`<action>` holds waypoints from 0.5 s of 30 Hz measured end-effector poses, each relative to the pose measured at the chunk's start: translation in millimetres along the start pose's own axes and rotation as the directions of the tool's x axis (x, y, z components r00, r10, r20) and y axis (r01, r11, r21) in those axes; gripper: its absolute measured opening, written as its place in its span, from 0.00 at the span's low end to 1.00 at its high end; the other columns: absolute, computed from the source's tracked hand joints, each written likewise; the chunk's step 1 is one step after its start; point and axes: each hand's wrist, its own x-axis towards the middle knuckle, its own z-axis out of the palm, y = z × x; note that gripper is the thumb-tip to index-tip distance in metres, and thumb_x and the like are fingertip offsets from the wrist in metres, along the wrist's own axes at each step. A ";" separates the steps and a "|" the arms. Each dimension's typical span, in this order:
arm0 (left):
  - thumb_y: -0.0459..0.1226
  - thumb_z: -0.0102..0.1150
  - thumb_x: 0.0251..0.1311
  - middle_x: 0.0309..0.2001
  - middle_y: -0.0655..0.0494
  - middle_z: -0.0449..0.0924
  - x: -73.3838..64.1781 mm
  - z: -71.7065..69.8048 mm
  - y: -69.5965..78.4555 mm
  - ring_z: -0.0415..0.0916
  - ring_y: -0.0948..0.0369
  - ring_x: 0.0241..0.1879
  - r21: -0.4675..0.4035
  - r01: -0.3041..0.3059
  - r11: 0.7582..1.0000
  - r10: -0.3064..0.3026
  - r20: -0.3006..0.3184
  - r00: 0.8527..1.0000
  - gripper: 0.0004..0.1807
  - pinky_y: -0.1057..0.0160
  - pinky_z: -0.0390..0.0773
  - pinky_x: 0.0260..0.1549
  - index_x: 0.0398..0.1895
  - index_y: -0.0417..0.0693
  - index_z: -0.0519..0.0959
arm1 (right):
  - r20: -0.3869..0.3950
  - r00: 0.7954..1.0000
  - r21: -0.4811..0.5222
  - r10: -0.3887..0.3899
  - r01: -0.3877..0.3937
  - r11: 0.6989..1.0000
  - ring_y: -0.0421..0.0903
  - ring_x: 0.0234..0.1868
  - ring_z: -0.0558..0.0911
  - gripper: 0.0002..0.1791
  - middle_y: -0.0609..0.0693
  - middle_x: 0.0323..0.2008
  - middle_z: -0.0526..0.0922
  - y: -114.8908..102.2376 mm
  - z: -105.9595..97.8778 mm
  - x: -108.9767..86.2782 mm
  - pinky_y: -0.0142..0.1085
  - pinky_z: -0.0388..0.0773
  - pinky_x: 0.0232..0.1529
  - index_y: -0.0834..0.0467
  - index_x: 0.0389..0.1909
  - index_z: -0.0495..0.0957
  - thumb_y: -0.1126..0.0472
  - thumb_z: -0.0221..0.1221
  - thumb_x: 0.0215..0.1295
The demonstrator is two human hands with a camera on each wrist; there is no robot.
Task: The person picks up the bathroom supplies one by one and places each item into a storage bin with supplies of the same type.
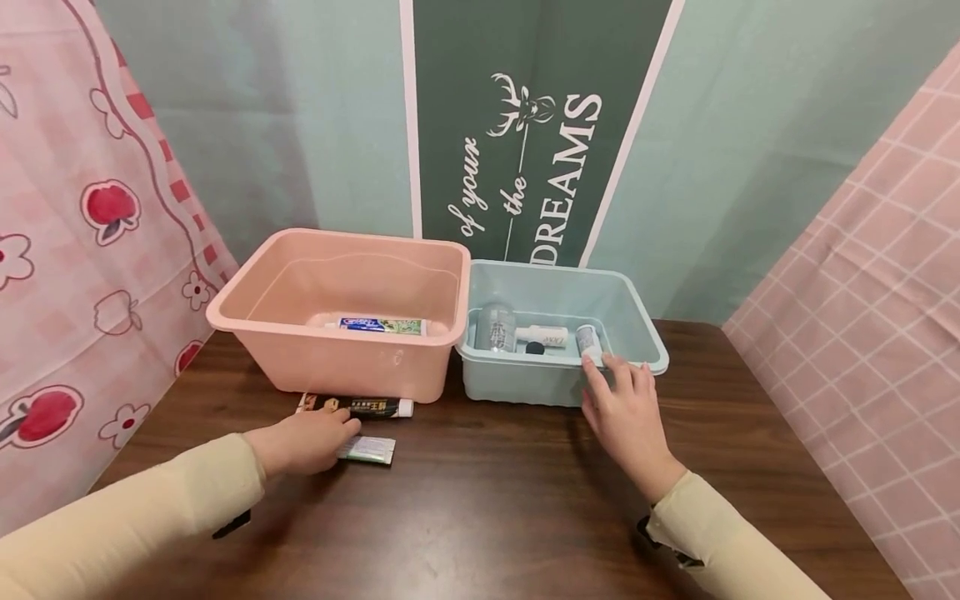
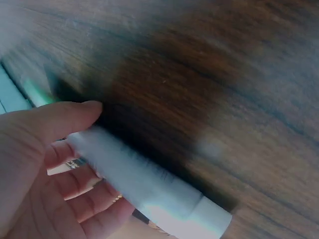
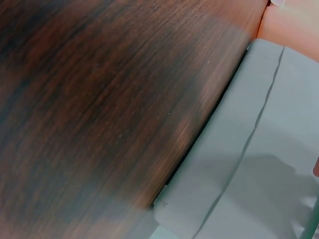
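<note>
My left hand (image 1: 313, 440) lies low over the table, thumb and fingers on either side of a white and green tube (image 1: 369, 450). In the left wrist view the tube's white body (image 2: 149, 174) runs from under the thumb to a white cap. A black toothpaste tube (image 1: 375, 407) lies just behind that hand. My right hand (image 1: 626, 410) reaches over the front rim of the blue bin (image 1: 525, 385), fingers loosely bent. Its fingertips are close to a small white bottle (image 1: 587, 337) inside; contact is unclear. The right wrist view shows mainly the bin's wall (image 3: 239, 139).
A pink bin (image 1: 352, 371) stands left of the blue one, with a blue and green toothpaste tube (image 1: 382, 326) in it. The blue bin also holds a clear bottle (image 1: 496, 327), a white bottle (image 1: 551, 336) and a black cap (image 1: 535, 347). Curtains hang behind and beside the table.
</note>
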 end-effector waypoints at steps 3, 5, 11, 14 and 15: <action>0.33 0.65 0.46 0.32 0.49 0.72 -0.5 0.0 -0.6 0.73 0.50 0.35 -0.039 0.005 0.999 -0.004 0.018 1.000 0.14 0.50 0.75 0.36 0.35 0.43 0.72 | -0.004 1.000 0.010 -0.002 0.002 1.000 0.67 0.42 0.69 0.24 0.69 0.48 0.69 0.1 -0.6 -0.1 0.68 0.61 0.48 0.63 0.56 0.72 0.60 0.51 0.59; 0.34 0.67 0.45 0.32 0.49 0.72 -1.6 -0.6 -1.2 0.74 0.50 0.34 -0.055 0.006 0.998 -0.005 0.026 1.000 0.15 0.51 0.75 0.36 0.35 0.43 0.72 | -0.004 1.000 0.014 -0.004 0.004 1.000 0.67 0.42 0.69 0.23 0.69 0.48 0.69 0.1 -0.7 0.0 0.68 0.61 0.48 0.63 0.56 0.72 0.58 0.47 0.61; 0.35 0.68 0.46 0.32 0.48 0.70 -2.0 -2.5 -1.8 0.74 0.52 0.30 -0.072 -0.005 0.997 0.006 0.021 1.000 0.17 0.52 0.77 0.32 0.36 0.42 0.70 | 0.009 1.000 0.016 -0.001 0.001 1.000 0.66 0.42 0.69 0.23 0.68 0.49 0.69 0.9 -1.8 -0.7 0.68 0.61 0.49 0.63 0.56 0.72 0.59 0.50 0.60; 0.35 0.68 0.46 0.33 0.49 0.70 -3.3 -6.4 -2.8 0.73 0.53 0.30 -0.055 -0.026 0.998 0.025 -0.015 1.000 0.17 0.53 0.76 0.32 0.36 0.43 0.70 | 0.012 1.000 0.015 0.001 -0.001 1.000 0.66 0.42 0.69 0.24 0.68 0.49 0.69 1.3 -1.7 -1.2 0.67 0.61 0.49 0.63 0.56 0.72 0.61 0.53 0.56; 0.35 0.68 0.46 0.32 0.50 0.70 -4.3 -8.7 -3.1 0.72 0.54 0.30 -0.041 -0.033 0.999 0.032 -0.035 0.999 0.17 0.53 0.76 0.32 0.36 0.43 0.71 | 0.007 1.000 0.015 0.000 0.000 1.000 0.66 0.42 0.70 0.25 0.68 0.49 0.70 1.6 -1.4 -1.3 0.67 0.62 0.49 0.62 0.56 0.72 0.61 0.54 0.55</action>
